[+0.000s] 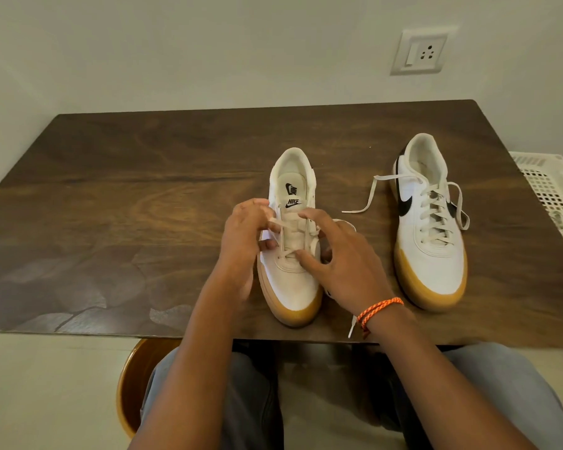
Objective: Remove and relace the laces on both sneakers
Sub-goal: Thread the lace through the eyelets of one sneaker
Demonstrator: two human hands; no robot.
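Observation:
Two white sneakers with gum soles stand on a dark wooden table (127, 190), toes toward me. The near sneaker (293, 287) is at the centre, only partly laced with a cream lace (290, 253). My left hand (244, 235) pinches the lace end at the shoe's left eyelets. My right hand (342, 261) spreads over the shoe's right side, forefinger on the upper lace and thumb on the lower crossing. One lace tip (351, 326) hangs off the table edge by my right wrist. The right sneaker (431, 228) is fully laced, its lace ends (368, 196) loose on the table.
A white perforated plastic basket (549, 196) sits past the table's right edge. A wall socket (419, 53) is on the wall behind. My knees and a round wooden stool (134, 384) are below the table's front edge.

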